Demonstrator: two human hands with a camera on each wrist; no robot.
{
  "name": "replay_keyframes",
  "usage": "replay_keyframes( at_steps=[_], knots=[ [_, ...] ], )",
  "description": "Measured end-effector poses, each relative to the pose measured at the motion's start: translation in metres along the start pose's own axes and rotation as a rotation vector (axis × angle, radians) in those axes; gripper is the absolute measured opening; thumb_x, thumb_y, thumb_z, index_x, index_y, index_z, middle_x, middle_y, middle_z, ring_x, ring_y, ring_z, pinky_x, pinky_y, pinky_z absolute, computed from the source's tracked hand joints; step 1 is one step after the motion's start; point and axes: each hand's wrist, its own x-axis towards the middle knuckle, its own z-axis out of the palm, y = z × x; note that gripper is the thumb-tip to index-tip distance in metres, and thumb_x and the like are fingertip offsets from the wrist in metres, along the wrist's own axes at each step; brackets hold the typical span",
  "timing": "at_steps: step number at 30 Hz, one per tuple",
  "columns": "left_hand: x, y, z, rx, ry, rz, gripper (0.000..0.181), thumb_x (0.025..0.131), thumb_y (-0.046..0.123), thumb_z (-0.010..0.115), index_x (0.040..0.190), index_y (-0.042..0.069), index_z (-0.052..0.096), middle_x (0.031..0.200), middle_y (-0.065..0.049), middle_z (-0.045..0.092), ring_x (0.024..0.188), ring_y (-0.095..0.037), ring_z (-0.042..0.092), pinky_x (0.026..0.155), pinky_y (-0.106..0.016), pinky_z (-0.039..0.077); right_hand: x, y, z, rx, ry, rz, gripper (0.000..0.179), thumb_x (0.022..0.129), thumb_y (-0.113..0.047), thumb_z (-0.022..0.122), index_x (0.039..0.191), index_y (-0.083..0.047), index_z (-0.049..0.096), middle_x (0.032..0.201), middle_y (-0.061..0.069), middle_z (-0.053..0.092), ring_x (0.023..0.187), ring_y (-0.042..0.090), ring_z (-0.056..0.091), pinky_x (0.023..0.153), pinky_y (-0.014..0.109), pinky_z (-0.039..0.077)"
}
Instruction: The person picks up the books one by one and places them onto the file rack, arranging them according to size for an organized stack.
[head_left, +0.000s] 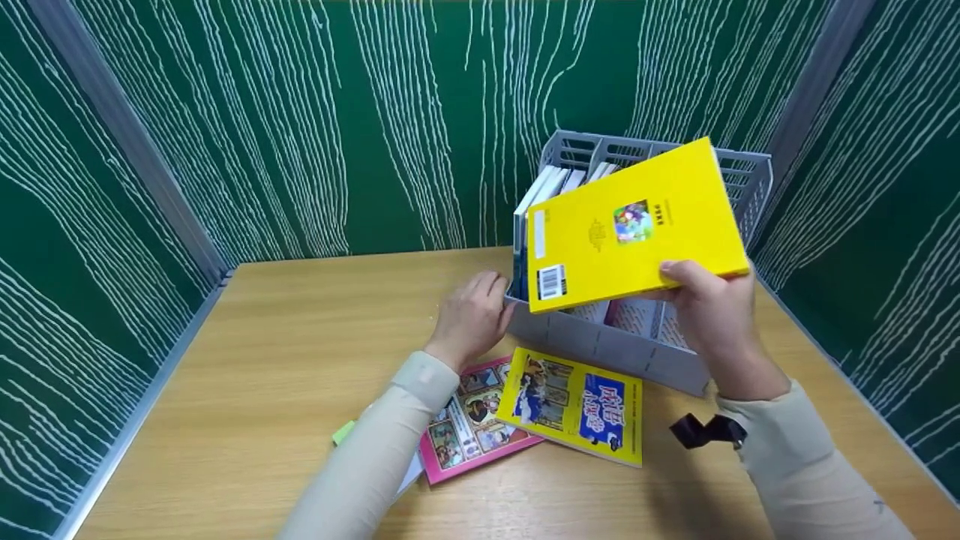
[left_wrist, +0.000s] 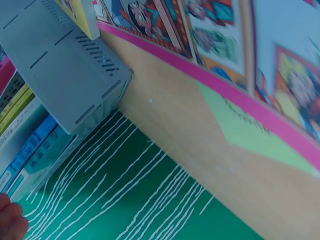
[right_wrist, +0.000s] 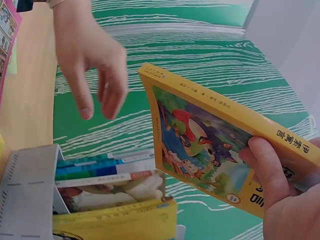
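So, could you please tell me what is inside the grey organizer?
The grey organizer holds several upright books, including blue and yellow ones; the raised yellow book hides part of the interior from the head view.

held book (head_left: 637, 225): yellow | rack (head_left: 600, 343): grey | wall (head_left: 300, 135): green, white-streaked | desk (head_left: 285, 345): tan woodgrain

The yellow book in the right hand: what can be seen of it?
The yellow book looks like card and paper, closed. Its back cover, facing the head camera, bears a small colourful picture and a barcode; the front shows illustrated animals, the spine dark characters. The right hand grips it tilted over the grey organizer, thumb on back, fingers on front.
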Motion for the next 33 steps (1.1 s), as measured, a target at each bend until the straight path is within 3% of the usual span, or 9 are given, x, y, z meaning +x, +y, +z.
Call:
replay_keyframes(
  at_steps=[7, 13, 20, 26, 33],
  knots=[
    [0.006, 0.011, 0.017, -0.076, -0.109, 0.002, 0.038, 0.108, 0.025, 0.069, 0.137, 0.0, 0.069, 0.126, -0.012, 0.076, 0.108, -0.022, 0.073, 0.101, -0.032, 0.063, -0.005, -0.008, -0.014, 0.01, 0.022, -0.067, 0.05, 0.105, 0.003, 0.061, 0.152, -0.011, 0.053, 0.144, 0.013, 0.065, 0.119, 0.027, 0.077, 0.089, 0.035, 0.065],
    [0.013, 0.02, 0.027, -0.095, -0.201, -0.009, 0.033, 0.112, 0.023, 0.063, 0.137, 0.004, 0.07, 0.13, -0.009, 0.074, 0.112, -0.02, 0.072, 0.105, -0.031, 0.061, -0.008, -0.014, -0.025, -0.022, 0.051, -0.111, 0.051, 0.103, 0.004, 0.064, 0.151, -0.01, 0.056, 0.146, 0.014, 0.067, 0.119, 0.027, 0.077, 0.09, 0.035, 0.065],
    [0.018, 0.027, 0.037, -0.082, -0.286, -0.026, 0.032, 0.113, 0.029, 0.061, 0.134, 0.007, 0.072, 0.126, -0.006, 0.075, 0.109, -0.018, 0.069, 0.104, -0.029, 0.061, -0.011, -0.018, -0.034, -0.19, 0.145, -0.139, 0.051, 0.101, -0.003, 0.073, 0.15, -0.011, 0.059, 0.142, 0.01, 0.07, 0.114, 0.022, 0.077, 0.09, 0.03, 0.065],
    [0.023, 0.032, 0.043, -0.09, -0.4, -0.063, 0.033, 0.114, 0.033, 0.058, 0.135, 0.009, 0.069, 0.129, -0.005, 0.072, 0.113, -0.018, 0.066, 0.109, -0.03, 0.059, -0.011, -0.018, -0.036, -0.297, 0.21, -0.156, 0.055, 0.099, -0.002, 0.075, 0.151, -0.013, 0.059, 0.144, 0.009, 0.069, 0.118, 0.021, 0.074, 0.089, 0.026, 0.064],
    [0.026, 0.034, 0.052, -0.041, -0.494, -0.084, 0.036, 0.116, 0.035, 0.052, 0.138, 0.011, 0.067, 0.128, -0.005, 0.072, 0.114, -0.019, 0.065, 0.111, -0.031, 0.057, -0.013, -0.016, -0.034, -0.493, 0.254, -0.269, 0.054, 0.099, 0.004, 0.069, 0.15, -0.012, 0.058, 0.141, 0.006, 0.071, 0.117, 0.019, 0.073, 0.093, 0.022, 0.062]
  ],
)
